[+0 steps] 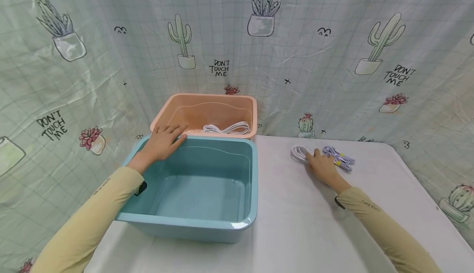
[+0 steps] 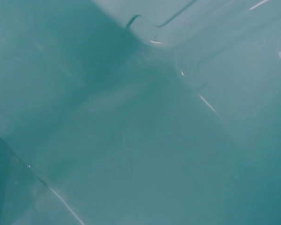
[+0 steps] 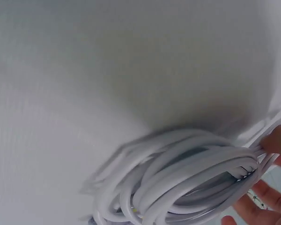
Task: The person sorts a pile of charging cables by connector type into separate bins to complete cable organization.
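In the head view, my left hand [image 1: 162, 144] rests with extended fingers on the far left rim of a blue plastic bin [image 1: 207, 223]. Its fingertips reach over the front edge of an orange bin [image 1: 212, 99]. The left wrist view shows only the blue bin's inner wall [image 2: 154, 140]. On the right, my right hand [image 1: 324, 169] pinches a coiled white cable [image 1: 299, 153] at the table. The right wrist view shows thumb and fingers closing on one end of the coil [image 3: 178, 183].
Purple bundled cables [image 1: 337, 154] with yellow ties lie just right of my right hand. Another white cable coil [image 1: 237, 128] lies inside the orange bin. A patterned curtain [image 1: 289, 79] hangs behind the white table [image 1: 296, 227].
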`<control>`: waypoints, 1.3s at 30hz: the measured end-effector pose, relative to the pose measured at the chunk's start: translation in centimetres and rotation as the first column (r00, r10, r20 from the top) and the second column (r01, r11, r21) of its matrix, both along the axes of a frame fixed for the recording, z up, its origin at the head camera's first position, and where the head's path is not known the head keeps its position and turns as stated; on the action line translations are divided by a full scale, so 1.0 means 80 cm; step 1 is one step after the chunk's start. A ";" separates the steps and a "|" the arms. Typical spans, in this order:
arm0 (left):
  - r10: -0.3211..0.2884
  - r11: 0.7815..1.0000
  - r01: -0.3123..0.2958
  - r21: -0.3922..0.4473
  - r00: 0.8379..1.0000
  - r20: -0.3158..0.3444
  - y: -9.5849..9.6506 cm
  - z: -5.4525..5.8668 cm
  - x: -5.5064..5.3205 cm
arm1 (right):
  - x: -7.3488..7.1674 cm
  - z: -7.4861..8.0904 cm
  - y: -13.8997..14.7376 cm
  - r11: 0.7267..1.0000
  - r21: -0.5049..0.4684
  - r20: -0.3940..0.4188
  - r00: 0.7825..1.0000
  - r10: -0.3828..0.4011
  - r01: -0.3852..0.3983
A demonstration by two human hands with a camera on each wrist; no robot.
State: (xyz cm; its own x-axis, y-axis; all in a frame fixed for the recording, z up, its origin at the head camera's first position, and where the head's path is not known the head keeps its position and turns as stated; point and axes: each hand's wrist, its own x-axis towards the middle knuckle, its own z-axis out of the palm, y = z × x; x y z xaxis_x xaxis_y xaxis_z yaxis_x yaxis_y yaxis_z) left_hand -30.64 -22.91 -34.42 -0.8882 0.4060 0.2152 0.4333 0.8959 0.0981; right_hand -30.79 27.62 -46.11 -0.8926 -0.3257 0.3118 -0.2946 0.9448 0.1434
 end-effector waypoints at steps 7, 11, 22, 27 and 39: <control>-0.001 1.000 0.001 -0.001 1.000 -0.001 -0.001 0.002 0.000 | -0.004 0.007 0.003 0.995 0.027 -0.044 0.994 0.096 -0.095; -0.002 1.000 0.002 0.002 1.000 -0.005 -0.001 0.002 -0.001 | -0.003 0.010 0.005 0.990 0.029 -0.067 0.987 0.143 -0.141; 0.006 1.000 -0.006 0.003 1.000 -0.008 0.000 0.001 -0.001 | -0.002 0.035 0.005 0.969 0.118 -0.189 0.953 0.236 -0.217; 0.004 1.000 -0.004 0.000 1.000 -0.014 -0.001 0.000 -0.001 | -0.007 0.055 0.001 0.963 0.130 -0.218 0.941 0.259 -0.235; 0.010 1.000 -0.010 0.018 1.000 -0.010 -0.001 -0.001 0.001 | -0.023 0.113 -0.020 0.940 0.149 -0.303 0.891 0.337 -0.305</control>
State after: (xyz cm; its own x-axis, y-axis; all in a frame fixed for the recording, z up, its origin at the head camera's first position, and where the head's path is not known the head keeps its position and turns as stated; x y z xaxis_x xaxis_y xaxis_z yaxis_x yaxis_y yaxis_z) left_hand -30.55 -22.95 -34.48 -0.8900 0.3931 0.2312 0.4254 0.8982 0.1104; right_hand -32.62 26.04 -37.08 -0.5914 -0.6200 0.5156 -0.5028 0.7834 0.3654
